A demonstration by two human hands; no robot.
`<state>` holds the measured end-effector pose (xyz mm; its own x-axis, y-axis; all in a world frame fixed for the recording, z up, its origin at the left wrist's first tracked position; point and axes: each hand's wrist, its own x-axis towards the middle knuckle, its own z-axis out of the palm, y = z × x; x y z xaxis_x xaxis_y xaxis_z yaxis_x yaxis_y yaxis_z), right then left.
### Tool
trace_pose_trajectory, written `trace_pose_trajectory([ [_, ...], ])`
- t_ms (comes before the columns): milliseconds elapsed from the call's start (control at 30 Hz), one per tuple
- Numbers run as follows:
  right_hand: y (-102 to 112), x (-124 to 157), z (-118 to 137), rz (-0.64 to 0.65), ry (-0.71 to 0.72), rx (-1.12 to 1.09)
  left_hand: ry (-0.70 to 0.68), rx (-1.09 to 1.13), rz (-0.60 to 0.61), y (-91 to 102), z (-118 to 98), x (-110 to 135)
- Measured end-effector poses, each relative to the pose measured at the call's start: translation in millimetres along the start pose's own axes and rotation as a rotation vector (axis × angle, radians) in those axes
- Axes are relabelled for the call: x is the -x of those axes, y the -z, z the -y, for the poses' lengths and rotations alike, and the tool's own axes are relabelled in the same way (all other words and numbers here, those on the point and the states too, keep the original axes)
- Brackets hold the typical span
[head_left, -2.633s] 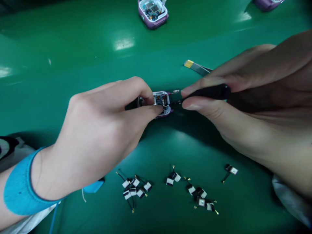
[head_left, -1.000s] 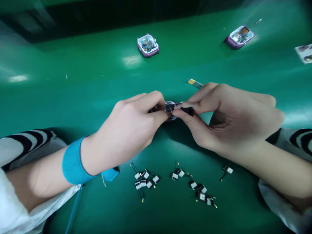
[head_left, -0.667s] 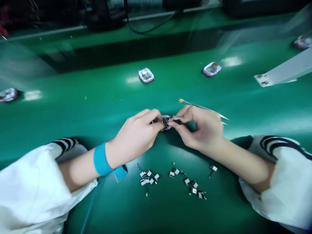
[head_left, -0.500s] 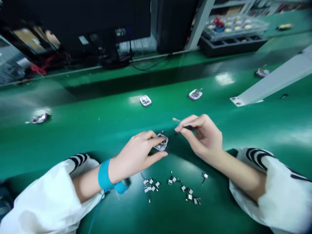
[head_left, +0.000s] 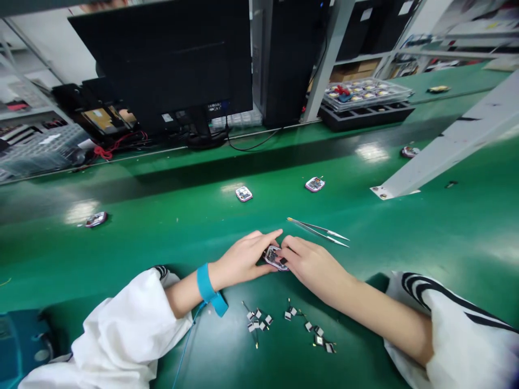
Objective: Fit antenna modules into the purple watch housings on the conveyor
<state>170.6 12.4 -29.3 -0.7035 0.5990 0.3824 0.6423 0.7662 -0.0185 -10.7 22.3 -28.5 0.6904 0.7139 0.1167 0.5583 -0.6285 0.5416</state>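
My left hand point(head_left: 245, 260), a blue strap on its wrist, grips a small rounded device casing point(head_left: 273, 258) by its left side, thumb near and fingers far. The casing lies open, with a circuit board showing. My right hand point(head_left: 310, 263) reaches in from the right, its fingers closed on a small black square module point(head_left: 283, 261) at the casing's right side; the fingertips are partly hidden. Tweezers point(head_left: 318, 231) lie on the green bench top beyond my right hand. Closer to me are several small square modules with short cables point(head_left: 256, 324), and another group point(head_left: 319, 340) to their right.
Similar open casings lie farther back: one in the middle point(head_left: 244, 194), one to its right point(head_left: 315, 184), one at left point(head_left: 96, 219). A slanted white post point(head_left: 438, 140) stands at right. Behind are a monitor point(head_left: 170, 65) and stacked clear trays point(head_left: 365, 92).
My right hand has left the tweezers, now lying in full view, and come to the casing. The lone module at right is gone from its spot. The camera view has shifted.
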Motion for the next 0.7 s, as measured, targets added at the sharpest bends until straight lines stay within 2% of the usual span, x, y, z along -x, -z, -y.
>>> trace_pose_trajectory([
  [133, 1.7, -0.9, 4.7, -0.043, 0.038, 0.141, 0.043, 0.046, -0.105, -4.0, -3.3, 3.0],
  [267, 5.3, -3.6, 3.9, -0.082, 0.076, 0.182, 0.052, 0.146, -0.157, -3.1, -5.3, 5.2],
  [500, 8.1, -5.8, -2.5, -0.170, 0.166, 0.139, 0.049, 0.286, -0.172, -2.8, -6.5, 5.4],
  [700, 1.0, -5.8, -4.0, -0.208, 0.144, 0.022, 0.053, 0.339, -0.181, -4.6, -7.7, 4.7],
])
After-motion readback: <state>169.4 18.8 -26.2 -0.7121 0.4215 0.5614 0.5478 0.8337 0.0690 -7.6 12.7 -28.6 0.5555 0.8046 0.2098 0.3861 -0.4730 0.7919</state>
